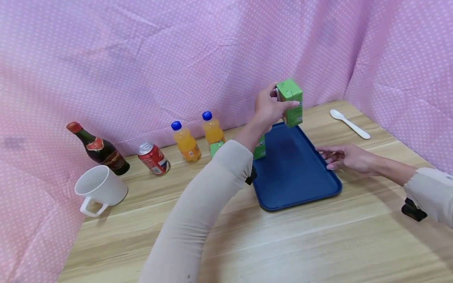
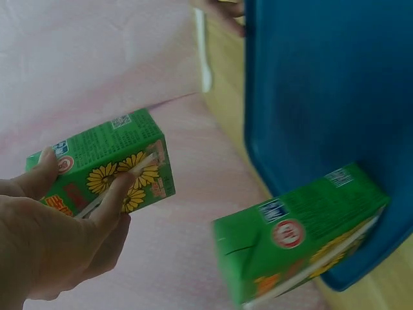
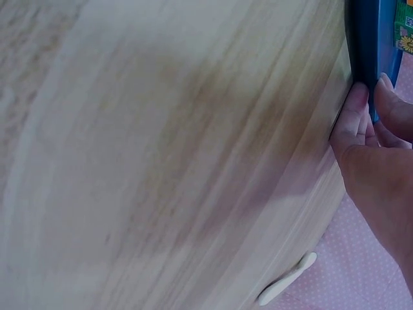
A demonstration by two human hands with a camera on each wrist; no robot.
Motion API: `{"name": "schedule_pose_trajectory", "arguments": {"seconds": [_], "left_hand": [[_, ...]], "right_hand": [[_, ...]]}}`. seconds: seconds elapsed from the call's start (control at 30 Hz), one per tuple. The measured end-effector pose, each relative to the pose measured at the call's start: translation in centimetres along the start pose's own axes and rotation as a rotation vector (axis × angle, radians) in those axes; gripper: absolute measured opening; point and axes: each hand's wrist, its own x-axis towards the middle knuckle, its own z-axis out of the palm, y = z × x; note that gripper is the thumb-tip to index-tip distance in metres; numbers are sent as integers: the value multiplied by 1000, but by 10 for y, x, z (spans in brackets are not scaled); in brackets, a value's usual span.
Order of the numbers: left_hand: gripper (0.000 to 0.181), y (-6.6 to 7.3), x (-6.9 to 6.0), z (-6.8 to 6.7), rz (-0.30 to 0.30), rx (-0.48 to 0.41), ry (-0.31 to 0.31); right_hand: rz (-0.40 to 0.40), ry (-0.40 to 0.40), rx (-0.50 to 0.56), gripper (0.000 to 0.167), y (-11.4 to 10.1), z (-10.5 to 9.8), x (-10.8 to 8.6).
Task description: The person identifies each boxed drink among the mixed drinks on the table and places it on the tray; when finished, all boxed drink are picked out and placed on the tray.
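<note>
Left hand (image 1: pixel 266 107) clamps carton (image 1: pixel 292 107): long axis near vertical, slightly tilted, top face up. Right hand (image 1: pixel 350 158), well apart, pinches side rim of tray (image 1: pixel 297 173).

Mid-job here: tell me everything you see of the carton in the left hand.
The green carton is a box, seemingly coated card, printed with yellow flowers, lettering and a square code. A pale straw-like strip runs slantwise along its flowered side. The left hand grips it between thumb and fingers. The head view shows it roughly upright, raised near the blue tray's far end, not touching it.
</note>
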Motion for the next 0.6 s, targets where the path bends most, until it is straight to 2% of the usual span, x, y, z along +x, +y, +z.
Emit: {"name": "schedule_pose_trajectory", "arguments": {"seconds": [0.2,0.43,0.6], "left_hand": [[48,-18,3,10,-21,102,33],[52,-36,3,24,-61,156,53],[52,-47,2,31,-50,192,61]], "right_hand": [[2,7,-11,67,-1,-1,-2],[22,-9,0,67,-4,-3,-2],[24,-16,11,67,-2,-3,-1]]}}
